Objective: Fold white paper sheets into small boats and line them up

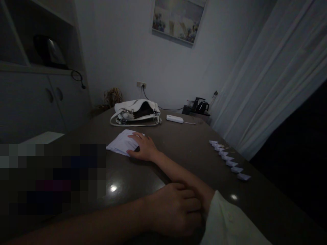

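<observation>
My right hand (144,147) reaches across the dark table and lies on the right side of a small stack of white paper (121,142). Its fingers are spread over the sheets, with the thumb at the near edge. Closer to me, my left hand (176,209) is curled closed beside my right forearm, near the pale sleeve (227,217). Its fingertips are hidden, so whatever they may hold does not show. Off to the right, several folded white paper boats (232,164) form a row along the table edge.
A white handbag (139,112) rests at the table's far end, and a white power bank (175,118) with a short cable lies right of it. Behind stands a black kettle (202,106). White curtains (255,68) hang on the right. A blurred patch covers the lower left.
</observation>
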Motion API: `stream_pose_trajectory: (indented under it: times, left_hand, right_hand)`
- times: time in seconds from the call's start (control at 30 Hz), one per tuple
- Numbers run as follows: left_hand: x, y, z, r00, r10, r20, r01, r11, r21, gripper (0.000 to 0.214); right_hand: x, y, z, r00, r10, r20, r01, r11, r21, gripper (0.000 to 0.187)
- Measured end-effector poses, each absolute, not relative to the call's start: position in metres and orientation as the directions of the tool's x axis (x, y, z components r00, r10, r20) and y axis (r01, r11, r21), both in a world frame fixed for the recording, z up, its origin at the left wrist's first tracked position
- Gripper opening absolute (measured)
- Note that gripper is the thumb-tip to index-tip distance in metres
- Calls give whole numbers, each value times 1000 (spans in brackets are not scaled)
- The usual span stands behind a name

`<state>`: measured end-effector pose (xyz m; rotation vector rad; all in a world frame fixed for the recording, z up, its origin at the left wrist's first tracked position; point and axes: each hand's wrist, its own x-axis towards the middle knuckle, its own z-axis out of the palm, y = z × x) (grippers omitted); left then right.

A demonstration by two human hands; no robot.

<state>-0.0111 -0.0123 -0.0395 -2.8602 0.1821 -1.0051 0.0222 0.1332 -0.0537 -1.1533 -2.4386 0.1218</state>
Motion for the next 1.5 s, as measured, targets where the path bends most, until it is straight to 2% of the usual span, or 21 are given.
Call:
stream_pose_trajectory:
  times: [0.17,0.57,0.63,0.8,1.03,1.13,1.3,1.43,1.5]
  left_hand:
    - [-11,-12,-40,758,-150,634,-85,-988,-131,19]
    - [-11,-12,-40,770,-147,621,-75,-987,-142,18]
    - [-11,-12,-40,776,-151,613,-77,-986,-145,19]
    - [-11,-12,-40,787,-152,598,-80,-986,-146,20]
    - [-11,-13,-40,776,-146,614,-72,-987,-144,19]
    - [-12,-13,-39,794,-145,591,-60,-985,-161,20]
    - [-13,-13,-42,806,-136,577,-33,-982,-185,20]
    - [-14,-13,-43,817,-125,562,-24,-983,-183,18]
    - [-14,-13,-43,815,-126,566,-24,-983,-184,17]
  right_hand:
    - [22,132,-55,-562,746,357,711,656,-252,71]
    - [22,132,-53,-557,742,373,710,658,-251,62]
    - [22,131,-52,-554,743,376,712,657,-249,54]
    - [21,132,-52,-541,746,389,709,653,-267,19]
    - [23,138,-55,-548,695,465,653,703,-282,14]
    - [24,140,-56,-468,698,542,631,694,-348,15]
    - [34,142,-43,-172,739,652,623,594,-509,17]
    - [59,137,-22,-56,769,637,543,559,-627,17]
    - [80,127,-14,-30,818,574,461,521,-719,19]
